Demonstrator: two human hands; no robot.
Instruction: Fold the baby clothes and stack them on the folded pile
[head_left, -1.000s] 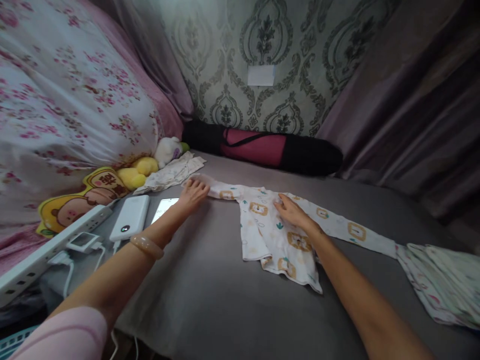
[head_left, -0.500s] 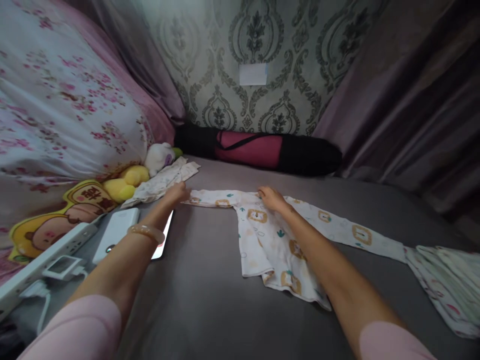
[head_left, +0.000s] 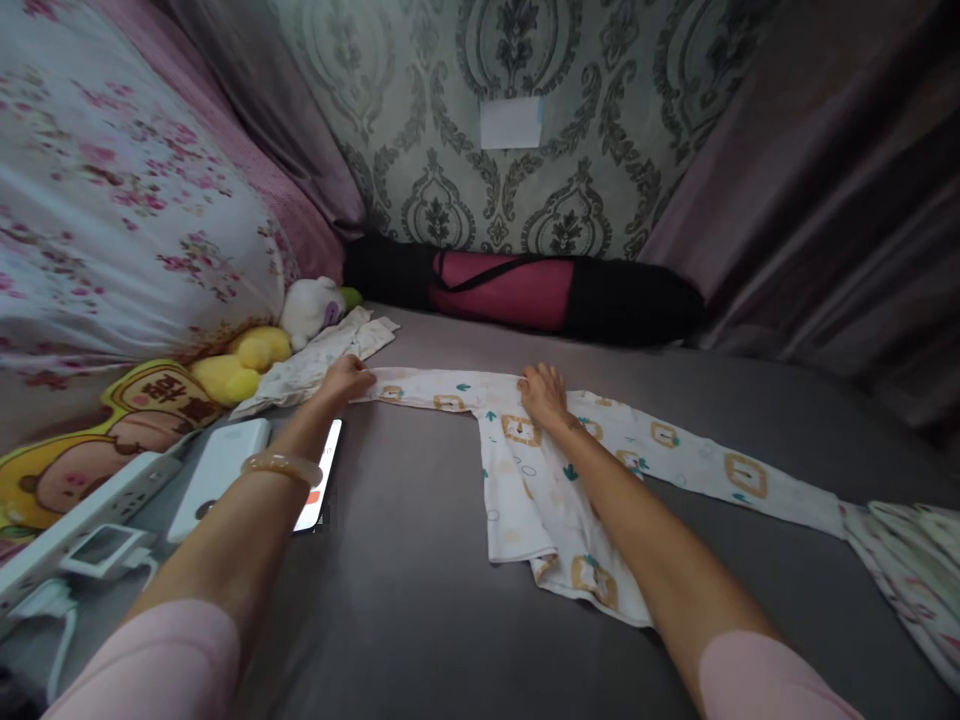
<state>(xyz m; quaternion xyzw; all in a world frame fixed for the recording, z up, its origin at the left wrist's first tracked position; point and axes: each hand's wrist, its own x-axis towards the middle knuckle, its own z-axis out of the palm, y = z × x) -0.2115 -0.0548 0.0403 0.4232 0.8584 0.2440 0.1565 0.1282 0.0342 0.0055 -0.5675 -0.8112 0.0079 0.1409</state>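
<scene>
A child's long-sleeved white shirt [head_left: 517,500] printed with lion faces and green leaves lies spread on the grey bed sheet [head_left: 390,600], its lower part wrinkled and its hem folded back. My left hand [head_left: 349,380] is closed on the cuff end of the left-hand sleeve, which is stretched out sideways. At the shirt's neck, my right hand [head_left: 544,395] has its fingers bent onto the fabric; the fingertips are partly hidden. The other sleeve [head_left: 697,450] reaches right to a pile of folded clothes [head_left: 911,560]. A bracelet [head_left: 281,466] circles my left forearm.
On the left lie a lit phone [head_left: 321,480], a white device [head_left: 225,470], a power strip [head_left: 97,525] with plugs, plush toys [head_left: 232,370] and a crumpled light garment [head_left: 315,360]. A long black-and-red bag [head_left: 499,290] rests along the patterned wall [head_left: 517,190]. Curtains hang on both sides.
My view has shifted slightly. My left hand still has the sleeve end, while the fingers of my right hand have spread a little at the neck. The shirt lies much as before.
</scene>
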